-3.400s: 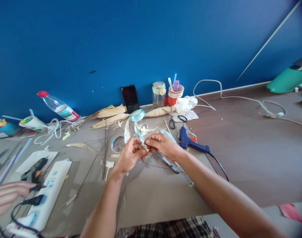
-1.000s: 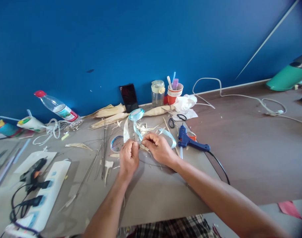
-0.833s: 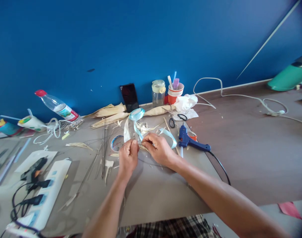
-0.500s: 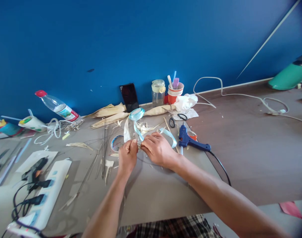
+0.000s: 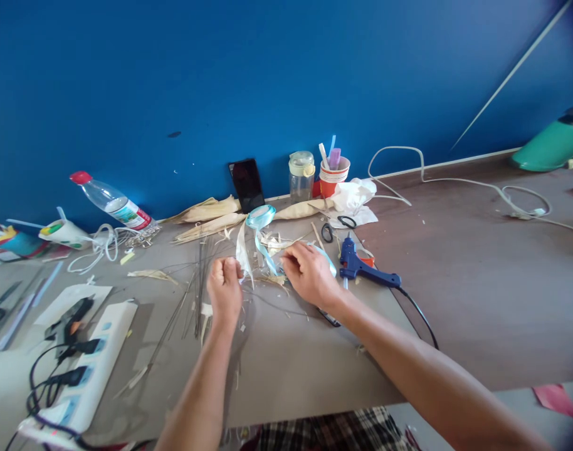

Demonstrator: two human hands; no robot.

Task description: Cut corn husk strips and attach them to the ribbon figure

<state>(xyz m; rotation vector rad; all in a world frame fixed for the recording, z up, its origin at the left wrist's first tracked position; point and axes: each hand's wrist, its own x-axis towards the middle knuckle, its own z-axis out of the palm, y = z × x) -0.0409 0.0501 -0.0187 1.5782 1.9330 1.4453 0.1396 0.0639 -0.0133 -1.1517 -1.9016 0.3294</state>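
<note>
- Back from the front edge of the surface [image 5: 286, 382], blue ribbon [image 5: 262, 248] lies between left hand [image 5: 224, 288] and right hand [image 5: 311, 275], nearer the right's fingers.
- Left hand: fingers curled, cannot tell if gripping.
- Right hand: likewise.

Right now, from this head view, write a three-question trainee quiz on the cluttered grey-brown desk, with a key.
1. Choose one. Which leans against the blue painted wall?
A. The dark blue plastic glue gun
B. The black rectangular phone
C. The black-handled scissors

2. True or false: the person's bare left hand and bare right hand are touching each other.

3. Short answer: what colour is the cap on the tilted clear plastic bottle?

Key:
1. B.
2. False; there is a gap between them.
3. Red.
</note>
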